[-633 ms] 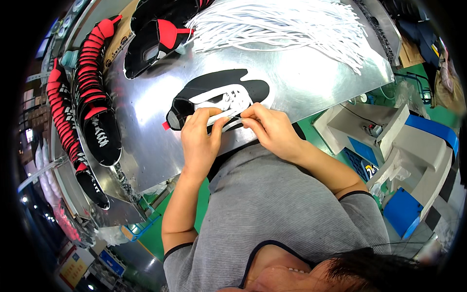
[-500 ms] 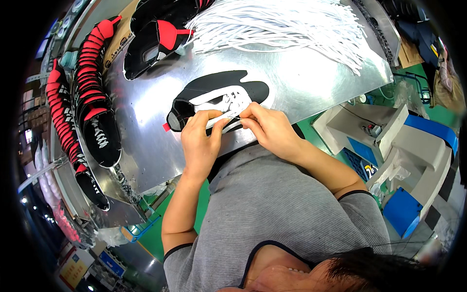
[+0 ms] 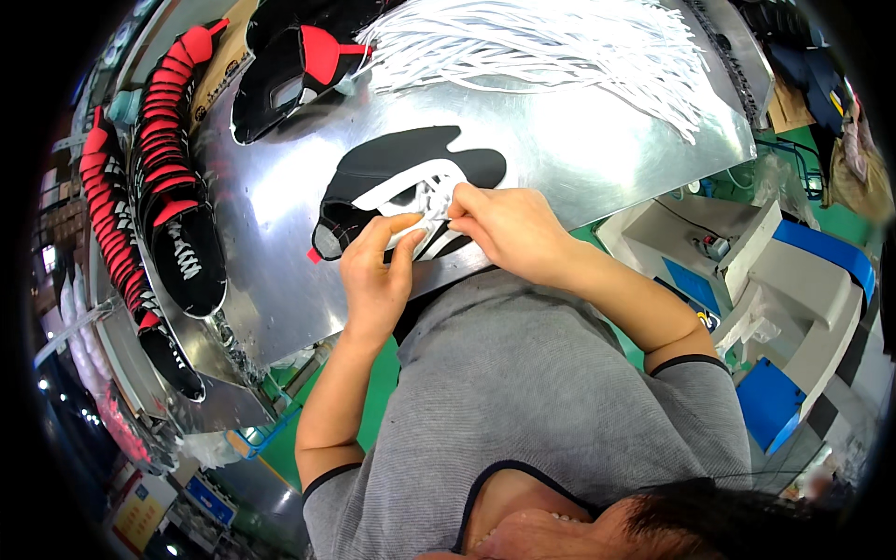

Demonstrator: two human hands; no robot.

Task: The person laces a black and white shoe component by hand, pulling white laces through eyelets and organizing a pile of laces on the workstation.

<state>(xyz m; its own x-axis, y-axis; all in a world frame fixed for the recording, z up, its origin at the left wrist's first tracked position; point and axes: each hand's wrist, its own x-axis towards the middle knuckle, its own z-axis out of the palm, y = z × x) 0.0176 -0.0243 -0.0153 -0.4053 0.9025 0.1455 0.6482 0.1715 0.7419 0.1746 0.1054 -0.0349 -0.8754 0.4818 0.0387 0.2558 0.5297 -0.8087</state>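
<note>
Head view: left hand and right hand pinch the black shoe upper, seemingly light and floppy, best held by its probably firmer white eyelet strip.

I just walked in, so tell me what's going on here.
A person's left hand and right hand work at the white lacing of a black-and-white shoe upper on a metal table; their exact grip is unclear. White laces lie beyond it, and rows of black-and-red uppers line the left.
</note>
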